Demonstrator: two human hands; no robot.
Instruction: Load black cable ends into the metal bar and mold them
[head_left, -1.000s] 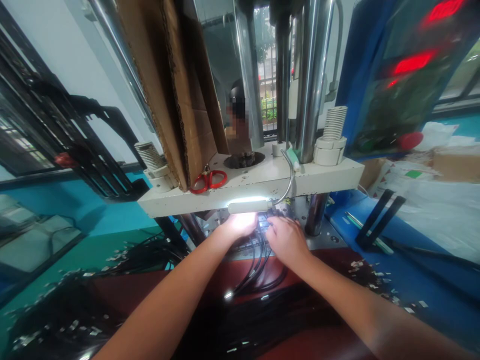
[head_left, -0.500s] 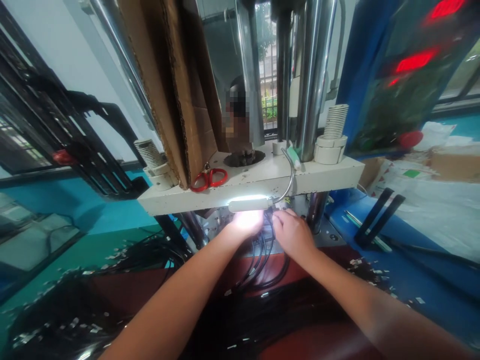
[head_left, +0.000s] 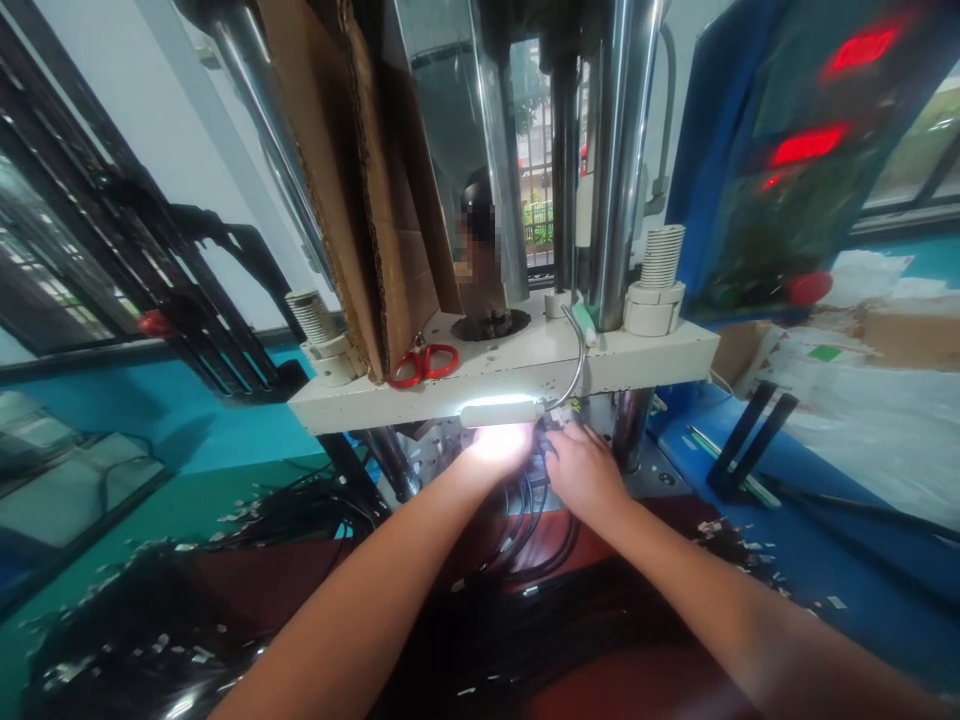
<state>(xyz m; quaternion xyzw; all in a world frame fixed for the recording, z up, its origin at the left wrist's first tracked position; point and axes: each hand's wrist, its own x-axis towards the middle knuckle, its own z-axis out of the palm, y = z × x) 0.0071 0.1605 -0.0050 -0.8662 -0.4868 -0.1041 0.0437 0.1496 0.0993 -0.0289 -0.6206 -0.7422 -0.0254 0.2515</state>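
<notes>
Beneath the press's white plate (head_left: 390, 402), my left hand (head_left: 504, 448) reaches in under a lit lamp bar (head_left: 501, 412). Glare washes it out, and its fingers are hidden. Close on its right is my right hand (head_left: 586, 468), fingers curled and pressed together at a dark cable end. Looped black cables (head_left: 534, 505) hang down between the two hands onto a reddish-brown surface (head_left: 559, 525). The metal fixture (head_left: 664, 470) under the plate is mostly covered by my hands, so what the fingertips touch there is hard to see.
Red-handled scissors (head_left: 424, 365) and cardboard (head_left: 405, 250) rest on the plate. Bundles of black cables (head_left: 135, 620) with pale ends lie at left and in front. A black two-pronged bracket (head_left: 754, 440) stands on the right. Behind the press, a person (head_left: 480, 220) is partly visible.
The view has shifted slightly, so the press's left side sits a bit further right. Both hands stay under the plate, with the right hand's fingers slightly further in.
</notes>
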